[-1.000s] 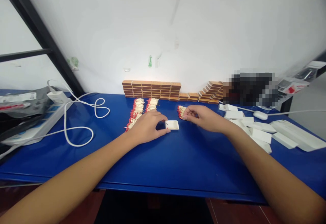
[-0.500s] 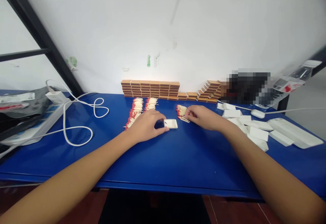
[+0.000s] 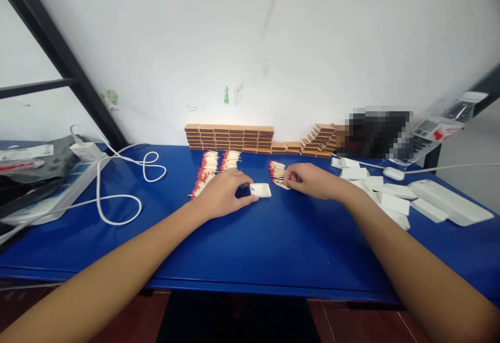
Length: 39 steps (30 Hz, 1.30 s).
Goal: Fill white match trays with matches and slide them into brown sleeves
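Pinching white tray point(image 3: 261, 190) in left hand point(image 3: 229, 192), long axis sideways, right hand point(image 3: 308, 179) curled at matches point(image 3: 278, 170), grip unclear, heads point(image 3: 271, 166) leftward.

White wall point(image 3: 175, 46), marked; blue table point(image 3: 234, 249); reddish tiled floor point(image 3: 351, 327).

Bright, soft light on the wall point(image 3: 175, 56); dim below the counter point(image 3: 234, 252).
The wall is palest low in the middle, with thin grey shadow streaks point(image 3: 275, 0) up top. The floor point(image 3: 135, 314) sits in shade. Wide-angle stretch lengthens the forearms toward the bottom corners, fine detail is soft, and a pixelated patch point(image 3: 378, 135) hides detail at right.
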### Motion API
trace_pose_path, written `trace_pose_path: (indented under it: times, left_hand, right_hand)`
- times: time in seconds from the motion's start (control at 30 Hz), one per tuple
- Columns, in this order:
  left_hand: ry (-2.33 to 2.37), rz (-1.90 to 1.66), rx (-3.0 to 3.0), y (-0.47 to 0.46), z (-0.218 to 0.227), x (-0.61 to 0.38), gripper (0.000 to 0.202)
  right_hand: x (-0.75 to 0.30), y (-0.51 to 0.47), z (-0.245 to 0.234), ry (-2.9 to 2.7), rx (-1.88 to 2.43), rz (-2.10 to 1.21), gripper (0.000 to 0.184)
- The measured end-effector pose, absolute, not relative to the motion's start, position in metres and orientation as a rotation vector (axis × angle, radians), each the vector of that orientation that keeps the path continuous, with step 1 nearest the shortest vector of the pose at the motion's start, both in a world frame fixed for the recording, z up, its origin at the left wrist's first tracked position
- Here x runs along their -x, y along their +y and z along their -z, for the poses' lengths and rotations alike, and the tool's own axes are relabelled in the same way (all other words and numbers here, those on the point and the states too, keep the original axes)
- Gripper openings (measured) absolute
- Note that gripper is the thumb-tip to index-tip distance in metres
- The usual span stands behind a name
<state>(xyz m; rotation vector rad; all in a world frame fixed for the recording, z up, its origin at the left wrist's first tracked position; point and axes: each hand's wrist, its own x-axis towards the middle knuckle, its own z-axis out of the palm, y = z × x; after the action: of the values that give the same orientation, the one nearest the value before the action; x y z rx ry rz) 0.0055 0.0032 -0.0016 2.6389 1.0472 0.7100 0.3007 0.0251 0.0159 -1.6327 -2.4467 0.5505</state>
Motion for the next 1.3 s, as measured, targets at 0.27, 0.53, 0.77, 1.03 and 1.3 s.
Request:
trace_pose_path:
  times: [0.27,0.53,0.77,1.03,1.3]
  left_hand:
    - [1.06,-0.697,-2.62,0.002,0.0,-0.006,0.027]
    - [1.038,-0.706,-2.642,0.002,0.0,-0.006,0.026]
    - [1.034,-0.684,-2.633,0.002,0.0,-0.007,0.025]
    - [1.03,-0.685,-2.628,0.002,0.001,-0.008,0.027]
    - [1.015,-0.683,-2.632,0.0,0.0,-0.008,0.027]
  right_hand:
    - [-0.305,0.022,-0.02,-2.428,1.551,-0.547,0.024]
    - [-0.304,0.021,-0.022,-2.441,1.578,-0.541,0.026]
    - [-0.305,0.02,-0.022,-2.458,1.578,-0.497,0.028]
    - [-0.287,0.008,-0.028,-2.43,1.416,-0.577,0.035]
    - [-0.263,-0.008,-0.029,-2.494,1.285,-0.534,0.024]
